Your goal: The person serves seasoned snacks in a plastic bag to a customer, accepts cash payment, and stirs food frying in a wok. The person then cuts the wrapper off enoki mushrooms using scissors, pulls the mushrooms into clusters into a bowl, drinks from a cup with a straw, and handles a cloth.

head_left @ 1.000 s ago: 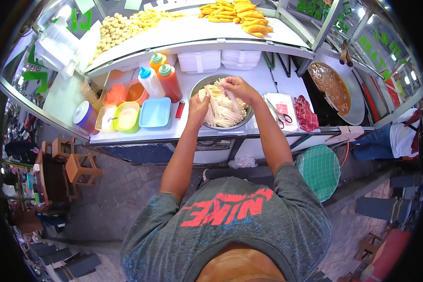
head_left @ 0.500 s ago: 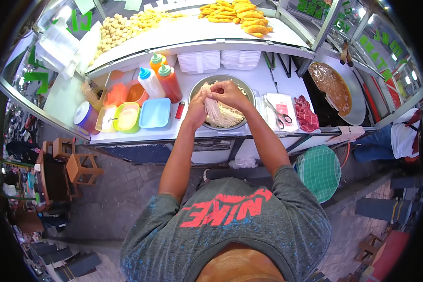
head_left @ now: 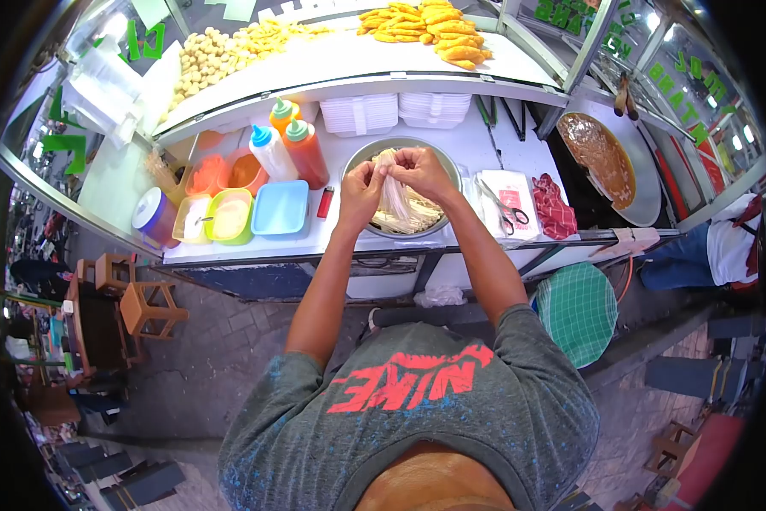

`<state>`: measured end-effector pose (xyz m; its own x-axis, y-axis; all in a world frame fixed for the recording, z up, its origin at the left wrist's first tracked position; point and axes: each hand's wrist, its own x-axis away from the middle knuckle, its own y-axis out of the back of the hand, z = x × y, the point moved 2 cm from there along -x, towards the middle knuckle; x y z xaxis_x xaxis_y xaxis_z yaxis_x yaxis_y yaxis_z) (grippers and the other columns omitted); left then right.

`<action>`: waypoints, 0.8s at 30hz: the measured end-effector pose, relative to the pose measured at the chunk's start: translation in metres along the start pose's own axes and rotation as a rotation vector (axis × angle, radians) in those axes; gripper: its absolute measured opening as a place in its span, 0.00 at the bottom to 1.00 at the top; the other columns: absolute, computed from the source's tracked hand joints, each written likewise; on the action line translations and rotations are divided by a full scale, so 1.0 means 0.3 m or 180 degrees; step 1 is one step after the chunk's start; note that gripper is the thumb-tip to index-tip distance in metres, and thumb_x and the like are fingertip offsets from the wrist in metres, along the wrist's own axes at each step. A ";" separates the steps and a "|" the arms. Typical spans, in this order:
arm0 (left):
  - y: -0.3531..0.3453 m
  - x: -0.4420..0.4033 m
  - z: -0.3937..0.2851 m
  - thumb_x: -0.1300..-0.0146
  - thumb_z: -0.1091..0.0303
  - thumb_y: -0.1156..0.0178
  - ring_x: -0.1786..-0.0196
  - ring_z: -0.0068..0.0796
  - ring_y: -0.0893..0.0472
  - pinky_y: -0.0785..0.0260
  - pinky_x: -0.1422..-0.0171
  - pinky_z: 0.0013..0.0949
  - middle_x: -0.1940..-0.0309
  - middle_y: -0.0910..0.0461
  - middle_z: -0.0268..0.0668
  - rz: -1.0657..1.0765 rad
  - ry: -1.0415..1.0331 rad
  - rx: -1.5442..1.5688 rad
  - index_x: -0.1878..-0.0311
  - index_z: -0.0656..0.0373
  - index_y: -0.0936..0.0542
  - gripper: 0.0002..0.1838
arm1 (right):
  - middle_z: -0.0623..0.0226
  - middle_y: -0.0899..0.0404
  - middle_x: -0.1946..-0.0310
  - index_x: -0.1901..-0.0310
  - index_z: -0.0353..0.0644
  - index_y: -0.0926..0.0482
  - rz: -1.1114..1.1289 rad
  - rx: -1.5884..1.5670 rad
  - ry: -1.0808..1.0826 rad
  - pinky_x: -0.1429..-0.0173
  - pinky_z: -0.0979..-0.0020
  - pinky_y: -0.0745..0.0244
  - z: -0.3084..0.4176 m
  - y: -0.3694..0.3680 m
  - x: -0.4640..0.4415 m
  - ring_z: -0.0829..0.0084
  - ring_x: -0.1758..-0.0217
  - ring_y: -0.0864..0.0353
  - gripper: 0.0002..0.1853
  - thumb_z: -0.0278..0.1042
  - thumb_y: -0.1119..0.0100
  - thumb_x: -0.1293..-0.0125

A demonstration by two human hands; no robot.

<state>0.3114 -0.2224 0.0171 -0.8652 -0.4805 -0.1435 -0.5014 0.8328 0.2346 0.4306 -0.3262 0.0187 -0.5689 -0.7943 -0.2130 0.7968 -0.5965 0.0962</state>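
Both hands are raised over a round metal bowl (head_left: 355, 159) and meet at the upper end of a bunch of enoki mushrooms (head_left: 393, 203). The bunch hangs down in long pale strands. My left hand (head_left: 363, 192) has its fingers closed on the left side of the top. My right hand (head_left: 420, 174) pinches the same top end from the right, fingers bent and touching the left ones. More loose enoki strands (head_left: 421, 213) lie in the bowl below. The fingertips partly cover the top of the bunch.
Left of the bowl are sauce bottles (head_left: 306, 155), a blue box (head_left: 281, 207), small tubs and a red lighter (head_left: 325, 203). To the right lie scissors (head_left: 513, 213) on a white packet, a red cloth (head_left: 555, 207) and a wok (head_left: 645, 192) of brown oil. Foam boxes (head_left: 359, 113) stand behind.
My right hand has turned and lowered slightly, its fingers now beside the left ones. The hanging bunch has shifted slightly right, and my left hand has tilted.
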 end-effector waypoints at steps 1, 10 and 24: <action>-0.003 -0.005 0.012 0.29 0.64 0.46 0.65 0.13 0.28 0.34 0.62 0.22 0.67 0.23 0.29 -0.0034 -0.0062 0.0012 0.57 0.65 0.23 0.12 | 0.76 0.26 0.80 0.72 0.33 0.20 0.0009 -0.0004 -0.0009 0.73 0.80 0.35 -0.003 -0.003 0.001 0.88 0.76 0.33 0.09 0.31 0.36 0.45; -0.066 -0.018 0.083 0.29 0.67 0.56 0.60 0.32 0.20 0.30 0.59 0.34 0.63 0.22 0.47 -0.0437 -0.0746 -0.0793 0.53 0.67 0.30 0.12 | 0.74 0.25 0.79 0.73 0.34 0.21 0.0133 -0.0110 -0.0034 0.72 0.80 0.35 -0.080 0.003 -0.001 0.88 0.75 0.32 0.07 0.29 0.40 0.44; 0.064 -0.038 0.057 0.25 0.66 0.62 0.54 0.40 0.24 0.30 0.39 0.45 0.62 0.28 0.42 -0.1331 0.0209 0.3854 0.43 0.61 0.38 0.13 | 0.65 0.27 0.74 0.55 0.38 0.30 -0.0595 -0.2961 -0.1297 0.61 0.68 0.20 -0.077 0.080 -0.004 0.71 0.72 0.24 0.10 0.34 0.54 0.32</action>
<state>0.3118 -0.1962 0.0068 -0.6601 -0.7487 0.0613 -0.4377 0.3170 -0.8414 0.4551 -0.3369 -0.0014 -0.5876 -0.7801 0.2151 0.4322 -0.5273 -0.7316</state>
